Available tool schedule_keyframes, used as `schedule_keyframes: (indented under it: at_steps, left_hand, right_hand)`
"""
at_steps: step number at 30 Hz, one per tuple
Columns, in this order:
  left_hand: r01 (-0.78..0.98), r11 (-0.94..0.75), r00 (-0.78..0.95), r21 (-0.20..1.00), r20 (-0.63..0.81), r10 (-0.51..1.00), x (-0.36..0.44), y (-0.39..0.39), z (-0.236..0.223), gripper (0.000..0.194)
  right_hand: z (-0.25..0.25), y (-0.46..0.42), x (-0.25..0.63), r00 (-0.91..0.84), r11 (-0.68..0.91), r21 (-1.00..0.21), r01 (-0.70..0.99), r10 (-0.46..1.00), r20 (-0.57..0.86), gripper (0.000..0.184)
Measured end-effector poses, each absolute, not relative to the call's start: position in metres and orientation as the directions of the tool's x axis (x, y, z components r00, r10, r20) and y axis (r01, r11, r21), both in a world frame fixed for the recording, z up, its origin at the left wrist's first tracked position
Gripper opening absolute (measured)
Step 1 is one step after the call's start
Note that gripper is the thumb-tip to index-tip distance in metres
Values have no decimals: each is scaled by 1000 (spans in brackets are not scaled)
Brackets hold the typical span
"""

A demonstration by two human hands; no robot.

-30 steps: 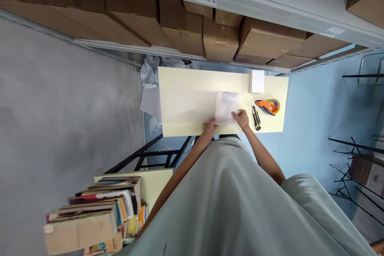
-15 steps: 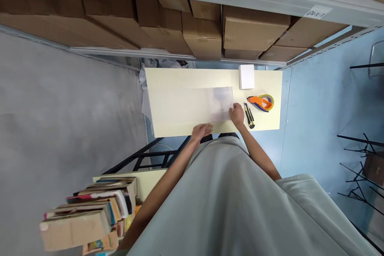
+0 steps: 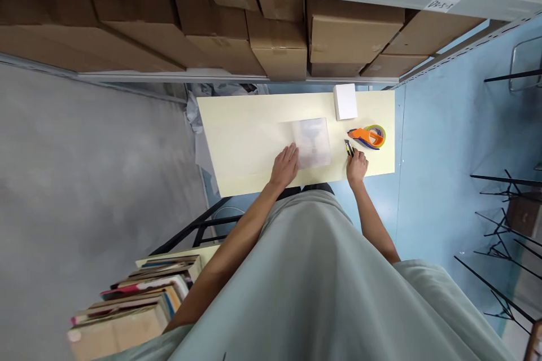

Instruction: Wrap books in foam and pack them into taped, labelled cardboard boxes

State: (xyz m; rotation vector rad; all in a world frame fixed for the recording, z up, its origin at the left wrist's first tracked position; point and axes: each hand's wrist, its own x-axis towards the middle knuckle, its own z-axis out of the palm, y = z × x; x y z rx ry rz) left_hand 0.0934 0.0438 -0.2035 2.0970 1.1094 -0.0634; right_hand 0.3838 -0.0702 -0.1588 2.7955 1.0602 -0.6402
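And now our right hand point(image 3: 357, 166) has left the translucent packet point(image 3: 311, 142) it was touching half a second ago and come over to the box cutter point(image 3: 349, 148)! Its fingers are curled over the handle, the tip poking out ahead of them; whether they've clamped down, we can't tell. Our left hand point(image 3: 285, 167), down by the packet's near corner before, has slid up its left side, fingers stretched out flat at that edge. So our hands are well apart, packet lying between them. Just beyond our right hand, the orange tape dispenser point(image 3: 367, 137) hasn't budged.
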Motion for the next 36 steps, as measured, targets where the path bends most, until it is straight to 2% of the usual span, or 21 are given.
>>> schedule_keyframes:
  at_steps: [4,8,12,17,23,30,36]
  left_hand:
    - [754,-303,572,583,-353,741,79,79,-207,61]
    - [743,-318,559,590,-284,779,71,133,-212,60]
    - [719,-337,581,607,-260,772,73,171,-216,57]
    - [743,-268,543,613,-320,776,81,187,-219,37]
    - [769,-126,450,627,-390,803,88,193,-221,18]
    - [785,-97,425,612,-418,803,91,198,-223,16]
    - [780,-104,398,617,-361,843,95,192,-224,15]
  right_hand:
    - [-145,-65,367,701,-797,-84,599,572,-427,35]
    - [-120,-39,319,656,-748,-227,624,659,-367,40]
    - [-109,21,250,473,-668,-314,675,718,-511,43]
    - [-122,83,199,465,-672,-216,708,674,-574,40]
    - [-130,94,186,463,-667,-207,716,676,-573,37]
    - [-120,92,170,447,-666,-176,725,649,-616,51]
    - [-122,98,160,489,-710,-144,690,603,-630,51]
